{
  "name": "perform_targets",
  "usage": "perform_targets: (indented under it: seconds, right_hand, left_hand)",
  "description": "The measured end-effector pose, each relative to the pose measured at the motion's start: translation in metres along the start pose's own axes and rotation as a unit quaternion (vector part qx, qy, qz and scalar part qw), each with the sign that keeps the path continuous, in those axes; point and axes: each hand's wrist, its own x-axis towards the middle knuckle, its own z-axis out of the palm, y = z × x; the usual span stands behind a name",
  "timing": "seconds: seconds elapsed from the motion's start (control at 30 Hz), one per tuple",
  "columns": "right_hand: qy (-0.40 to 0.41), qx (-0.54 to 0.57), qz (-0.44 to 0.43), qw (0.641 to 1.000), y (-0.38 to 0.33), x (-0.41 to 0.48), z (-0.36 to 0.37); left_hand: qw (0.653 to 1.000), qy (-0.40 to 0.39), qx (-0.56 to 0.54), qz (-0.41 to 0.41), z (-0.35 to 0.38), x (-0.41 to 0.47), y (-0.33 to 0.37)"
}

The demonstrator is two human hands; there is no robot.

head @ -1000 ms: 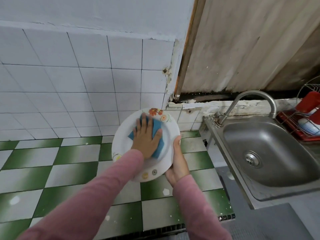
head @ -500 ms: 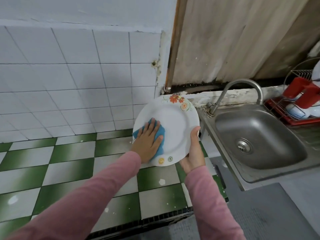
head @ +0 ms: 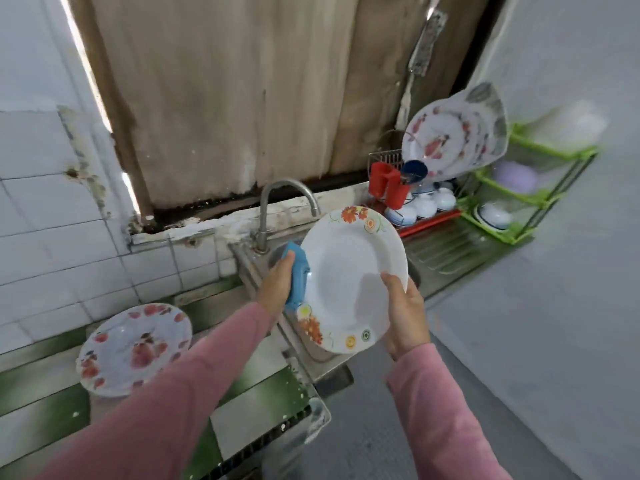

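A white plate (head: 346, 271) with orange flowers on its rim is held tilted over the steel sink (head: 311, 355). My right hand (head: 405, 313) grips its right edge, thumb on the face. My left hand (head: 277, 289) holds a blue sponge (head: 297, 278) against the plate's left rim. Both sleeves are pink.
A floral plate (head: 133, 348) lies on the green-and-white tiled counter (head: 242, 403) at the left. The tap (head: 277, 206) stands behind the sink. A dish rack (head: 426, 209) with red cups, bowls and upright plates (head: 453, 133) is at the right, beside a green shelf (head: 519, 202).
The plate has moved right, from over the tiled counter to over the sink. The sponge hand slid from the plate's face to its left rim. The view swung right.
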Motion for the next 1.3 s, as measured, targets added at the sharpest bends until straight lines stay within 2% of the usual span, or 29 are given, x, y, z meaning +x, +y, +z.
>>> perform_targets:
  seconds: [0.2,0.43,0.67,0.87,0.97,1.07,1.3]
  right_hand:
    - [0.081,-0.046,-0.125,0.988,-0.062,0.042,-0.112]
    - [0.127,-0.085,-0.214,0.965,-0.106,0.086,-0.193]
    - [0.13,-0.095,-0.267,0.95,-0.125,0.173,-0.225]
    - [0.111,-0.127,-0.331,0.928,-0.181,0.29,-0.219]
    - [0.071,-0.138,-0.344,0.926,-0.211,0.349,-0.202]
    - [0.03,-0.14,-0.355,0.924,-0.23,0.396,-0.187]
    - [-0.05,-0.158,-0.331,0.929,-0.236,0.467,-0.15]
  left_hand:
    - [0.998,-0.065,-0.019,0.014,0.147,0.02,0.019]
    - [0.991,-0.13,-0.029,0.016,0.274,0.044,0.037]
    - [0.997,-0.052,-0.035,0.048,0.353,0.113,0.071]
    - [0.988,-0.024,-0.112,0.108,0.4,0.195,0.137]
    - [0.982,0.027,-0.051,0.178,0.414,0.233,0.173]
    - [0.965,0.081,0.055,0.244,0.422,0.271,0.202]
    - [0.937,0.18,0.154,0.257,0.427,0.315,0.215]
